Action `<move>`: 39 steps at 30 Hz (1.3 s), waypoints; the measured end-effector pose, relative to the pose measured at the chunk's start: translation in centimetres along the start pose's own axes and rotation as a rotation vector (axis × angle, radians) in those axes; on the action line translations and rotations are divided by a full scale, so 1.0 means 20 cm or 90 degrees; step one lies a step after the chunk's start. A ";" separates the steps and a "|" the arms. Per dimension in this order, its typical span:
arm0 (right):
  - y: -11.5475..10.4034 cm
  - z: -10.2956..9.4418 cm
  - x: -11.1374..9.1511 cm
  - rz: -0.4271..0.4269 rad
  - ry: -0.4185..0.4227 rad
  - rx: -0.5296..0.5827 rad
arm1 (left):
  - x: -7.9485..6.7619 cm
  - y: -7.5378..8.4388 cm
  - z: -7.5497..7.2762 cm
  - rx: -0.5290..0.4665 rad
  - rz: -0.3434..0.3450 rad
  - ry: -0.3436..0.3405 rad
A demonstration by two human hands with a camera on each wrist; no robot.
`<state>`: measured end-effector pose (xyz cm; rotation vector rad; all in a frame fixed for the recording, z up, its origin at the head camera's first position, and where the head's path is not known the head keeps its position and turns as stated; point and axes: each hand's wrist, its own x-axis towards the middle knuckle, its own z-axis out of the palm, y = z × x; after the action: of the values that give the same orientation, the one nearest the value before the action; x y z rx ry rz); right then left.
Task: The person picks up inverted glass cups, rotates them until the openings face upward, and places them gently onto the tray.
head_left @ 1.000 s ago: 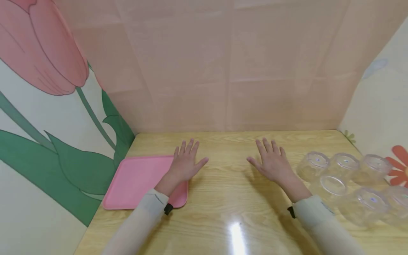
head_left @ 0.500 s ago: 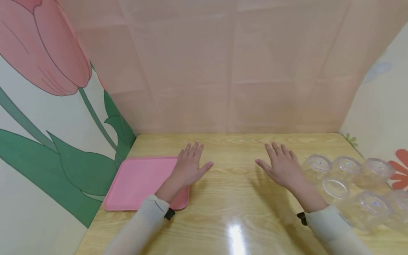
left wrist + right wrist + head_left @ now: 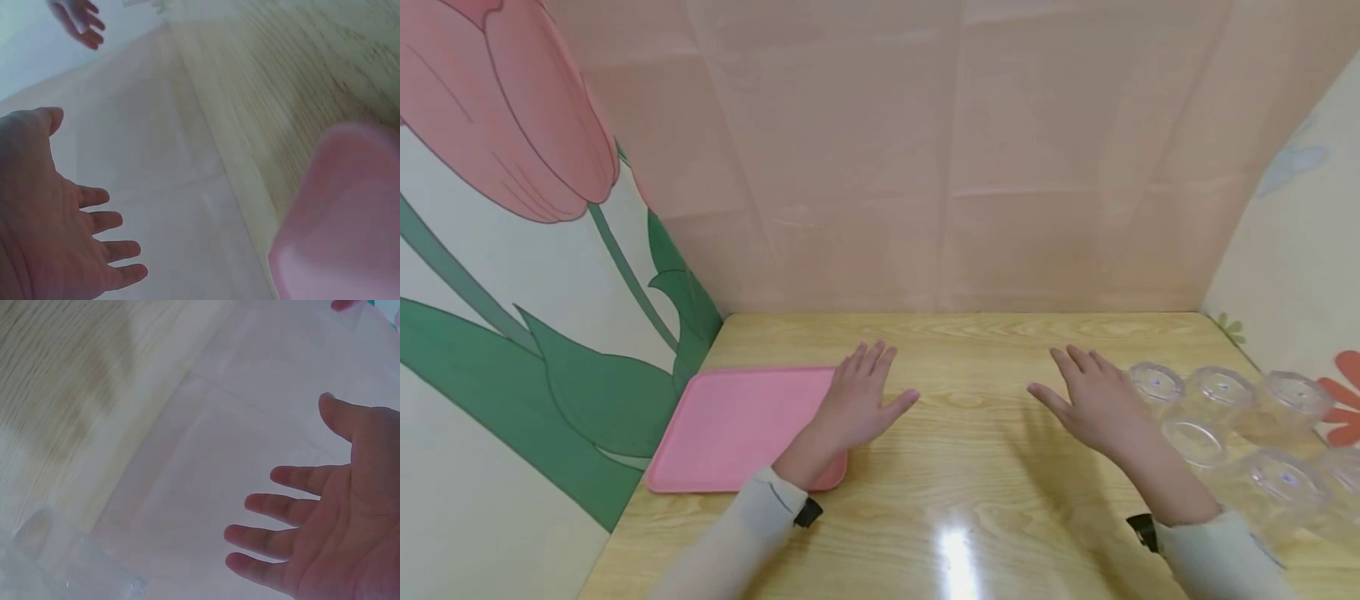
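My left hand (image 3: pixel 856 404) hovers over the right side of a pink tray (image 3: pixel 737 425), fingers spread and nothing held. The left wrist view shows its bare palm (image 3: pixel 50 231) with the tray's corner (image 3: pixel 344 212) at lower right. To the right, my right hand (image 3: pixel 1101 408) is held over the table with fingers extended, also holding nothing. It is nearest to a group of clear plastic cups (image 3: pixel 1225 387), overlapping the leftmost one in the head view. Most of these cups stand upside down. In the right wrist view, cups (image 3: pixel 75 562) appear at lower left, below the fingers.
The wooden table (image 3: pixel 955 467) carries a bright light reflection near its front. A pink sheet (image 3: pixel 940 167) hangs along the back edge. Walls with painted flowers rise at the left, with a tulip (image 3: pixel 542 117), and at the right.
My right hand has moved right, closer to the cups. My left hand has drifted slightly right as well. Tray and cups stay where they were on the table.
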<state>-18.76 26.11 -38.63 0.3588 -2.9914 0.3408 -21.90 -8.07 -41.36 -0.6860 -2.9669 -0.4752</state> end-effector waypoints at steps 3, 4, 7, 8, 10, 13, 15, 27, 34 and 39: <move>0.01 -0.02 -0.03 0.000 0.002 -0.005 | -0.01 0.02 0.01 -0.002 0.010 0.002; 0.02 -0.03 -0.04 0.003 -0.002 -0.006 | -0.01 0.02 0.01 -0.002 0.014 0.002; 0.03 -0.05 -0.07 0.011 -0.010 -0.009 | -0.02 0.05 0.01 -0.003 0.018 -0.001; 0.04 -0.06 -0.08 0.014 -0.011 -0.008 | -0.02 0.05 0.01 -0.002 0.021 0.000; 0.06 -0.07 -0.10 0.018 -0.012 -0.007 | -0.02 0.07 0.02 0.006 0.026 -0.001; 0.10 -0.08 -0.13 0.025 -0.016 -0.004 | -0.03 0.09 0.02 0.007 0.034 -0.002; 0.13 -0.08 -0.16 0.031 -0.021 -0.006 | -0.03 0.10 0.02 0.006 0.039 -0.004; 0.30 -0.13 -0.28 0.094 -0.073 -0.012 | -0.03 0.21 0.05 -0.026 0.060 -0.033; 0.37 -0.14 -0.35 0.135 -0.087 -0.008 | -0.02 0.27 0.07 -0.022 0.077 -0.039; 0.43 -0.15 -0.39 0.148 -0.086 -0.012 | -0.01 0.30 0.08 -0.021 0.088 -0.039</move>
<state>-13.08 36.57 -38.59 0.0318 -3.1732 0.3213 -19.10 -2.58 -41.28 -0.9173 -2.9471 -0.5023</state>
